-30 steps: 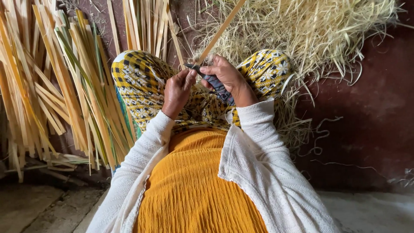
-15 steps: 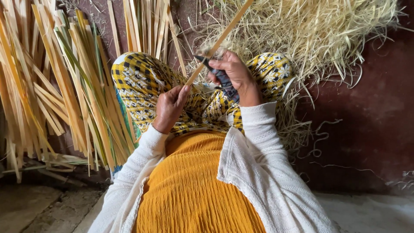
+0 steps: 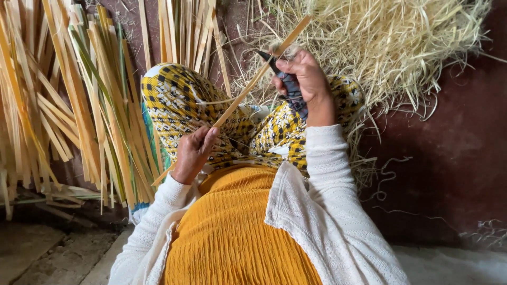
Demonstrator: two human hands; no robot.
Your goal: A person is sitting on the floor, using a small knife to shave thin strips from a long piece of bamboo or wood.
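Observation:
I sit with my knees up under a yellow, black and white patterned cloth (image 3: 174,100). My left hand (image 3: 193,153) grips the lower part of a long thin bamboo strip (image 3: 248,89) that runs diagonally up to the right. My right hand (image 3: 303,79) holds a dark-handled knife (image 3: 290,87) with its blade against the strip, near the strip's upper end. A thin pale shaving (image 3: 222,101) curls off the strip above my lap.
Bundles of split yellow and green bamboo strips (image 3: 68,95) lean at the left and behind my knees. A big heap of pale shavings (image 3: 391,42) lies at the upper right on a dark red floor (image 3: 454,158). Grey concrete (image 3: 47,253) shows at the lower left.
My left hand has pulled the strip down toward my waist. My right hand with the knife has slid up along the strip, away from my body, so the two hands are now far apart.

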